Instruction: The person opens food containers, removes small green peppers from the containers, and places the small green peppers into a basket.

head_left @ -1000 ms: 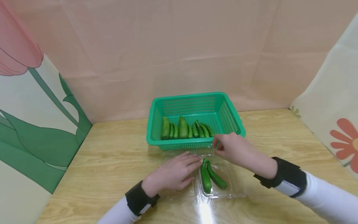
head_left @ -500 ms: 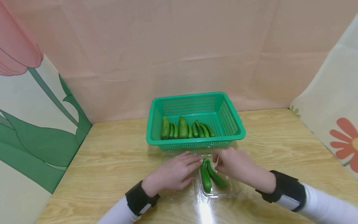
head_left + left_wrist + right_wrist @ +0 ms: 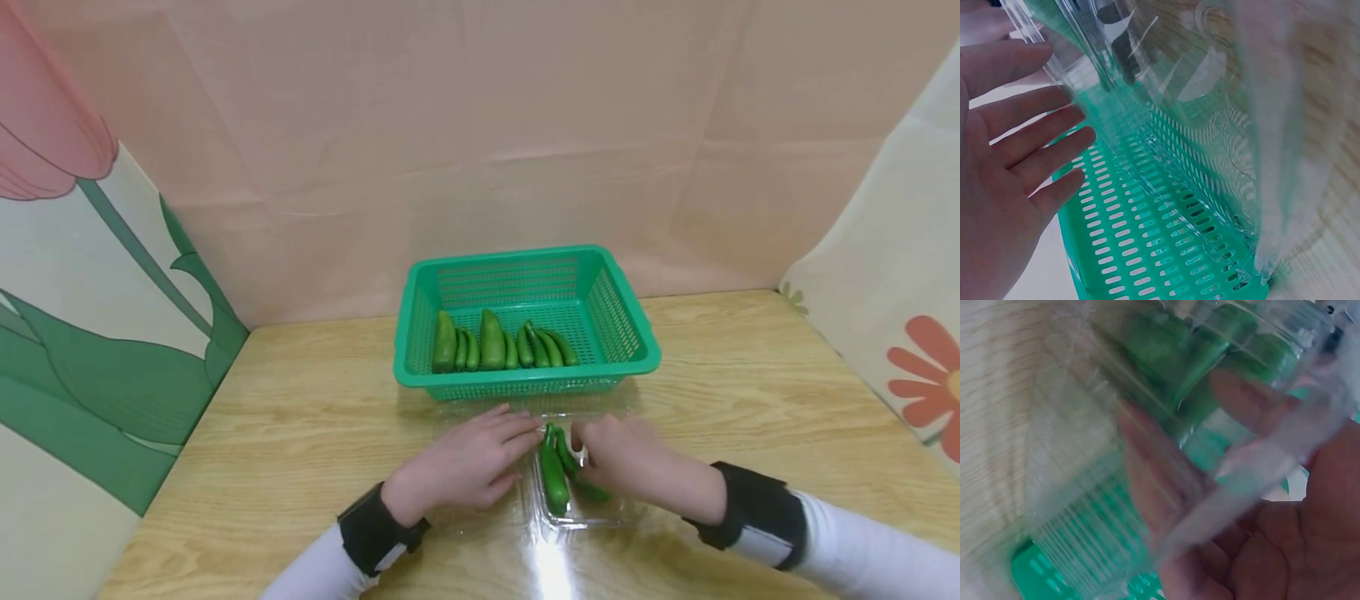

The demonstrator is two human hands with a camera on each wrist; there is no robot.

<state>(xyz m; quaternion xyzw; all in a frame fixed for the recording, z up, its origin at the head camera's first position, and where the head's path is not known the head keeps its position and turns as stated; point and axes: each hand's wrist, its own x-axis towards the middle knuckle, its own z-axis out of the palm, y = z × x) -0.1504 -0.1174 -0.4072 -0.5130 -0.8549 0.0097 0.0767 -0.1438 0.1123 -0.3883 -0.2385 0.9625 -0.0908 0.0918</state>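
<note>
Two small green cucumbers lie in a clear plastic container; the left cucumber [image 3: 555,479] shows fully in the head view. My right hand [image 3: 622,458] reaches over the container [image 3: 577,523] and covers part of the right cucumber [image 3: 596,493]. Seen through the plastic in the right wrist view, thumb and forefinger stand on either side of green flesh [image 3: 1200,359] and appear to pinch it. My left hand [image 3: 472,458] lies over the container's left part, straight fingertips at the edge near the left cucumber's stem. In the left wrist view its fingers [image 3: 1047,134] are spread against clear plastic.
Behind the container stands a green plastic basket [image 3: 525,379]. Several cucumbers, including two thicker ones [image 3: 492,342], lie in a row along its near side. The wooden table [image 3: 315,417] meets a pink cloth backdrop [image 3: 450,150], with printed cloths at both sides.
My right hand has come down and toward me from the basket's front rim into the container, onto the right cucumber. The left hand has stayed in place.
</note>
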